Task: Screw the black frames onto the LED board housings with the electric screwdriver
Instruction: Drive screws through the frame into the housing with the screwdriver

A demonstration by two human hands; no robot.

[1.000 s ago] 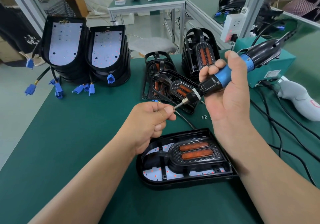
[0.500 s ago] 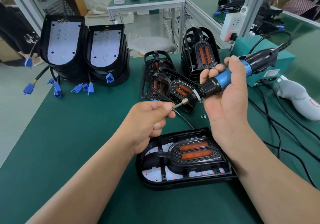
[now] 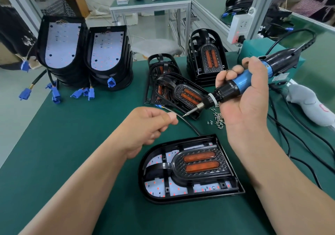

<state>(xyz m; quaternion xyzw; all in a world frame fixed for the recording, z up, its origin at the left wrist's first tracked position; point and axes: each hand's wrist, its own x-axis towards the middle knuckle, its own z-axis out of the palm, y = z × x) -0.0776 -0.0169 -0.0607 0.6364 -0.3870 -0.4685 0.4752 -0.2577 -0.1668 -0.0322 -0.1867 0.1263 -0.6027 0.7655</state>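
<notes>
Fingers (image 3: 164, 125) of left hand (image 3: 145, 127) pinched together, contents indiscernible; right hand (image 3: 248, 107) wrapped round electric screwdriver (image 3: 243, 82), axis slanted, bit down-left.

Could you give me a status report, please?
Right hand grips electric screwdriver, bit in air. Left hand curled near bit. Black frame seated in housing, nothing blocking it.
</notes>
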